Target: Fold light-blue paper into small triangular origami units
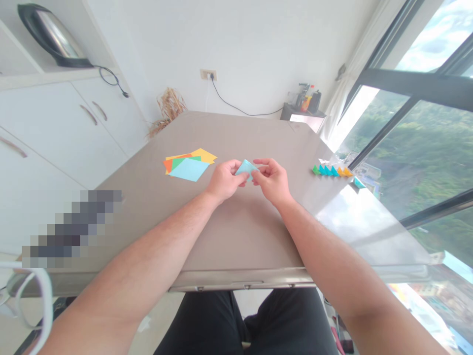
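Our left hand (223, 180) pinches the left side of a small light-blue paper (246, 167), thumb laid across it, while our right hand (274, 181) grips its right edge between thumb and fingers; the paper sits between the two, over the table (240, 236). Near our left hand we see overlapping coloured sheets (189, 169), and well to the right a row of folded paper pieces (334, 171) near the window (391, 118). At left an electric kettle (57, 34) stands on a shelf (77, 74).

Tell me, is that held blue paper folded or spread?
Probably folded: the blue paper looks smaller than the light-blue sheet on the table; creases are too small to tell.
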Tool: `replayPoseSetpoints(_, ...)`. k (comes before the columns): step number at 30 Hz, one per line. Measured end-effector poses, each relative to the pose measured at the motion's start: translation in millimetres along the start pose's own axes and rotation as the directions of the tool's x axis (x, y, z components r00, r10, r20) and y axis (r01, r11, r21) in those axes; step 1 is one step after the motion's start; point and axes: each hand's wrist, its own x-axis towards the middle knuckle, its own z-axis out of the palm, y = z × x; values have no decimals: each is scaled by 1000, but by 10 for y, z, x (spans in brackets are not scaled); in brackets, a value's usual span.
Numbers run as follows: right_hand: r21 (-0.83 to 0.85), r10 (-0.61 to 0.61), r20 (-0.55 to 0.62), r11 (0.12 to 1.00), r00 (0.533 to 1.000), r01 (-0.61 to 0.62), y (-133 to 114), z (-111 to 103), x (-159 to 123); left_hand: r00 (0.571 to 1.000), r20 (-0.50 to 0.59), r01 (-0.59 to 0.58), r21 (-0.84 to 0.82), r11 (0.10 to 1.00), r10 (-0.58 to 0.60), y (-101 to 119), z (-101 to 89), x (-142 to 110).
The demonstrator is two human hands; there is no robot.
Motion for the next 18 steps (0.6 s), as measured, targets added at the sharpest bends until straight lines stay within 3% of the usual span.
replayPoseSetpoints(6,31,-10,1,999,1000,10,-16,2,-4,999,-15,-28,18,999,29,-19,-35,24)
replayPoseSetpoints(12,109,14,-21,994,1000,-12,19,-40,36,997,-21,-76,-99,992,74,56,-28,1)
replayPoseSetpoints(18,153,7,16,988,1000,-10,12,-47,52,993,-60,-108,-55,993,104,44,-25,2)
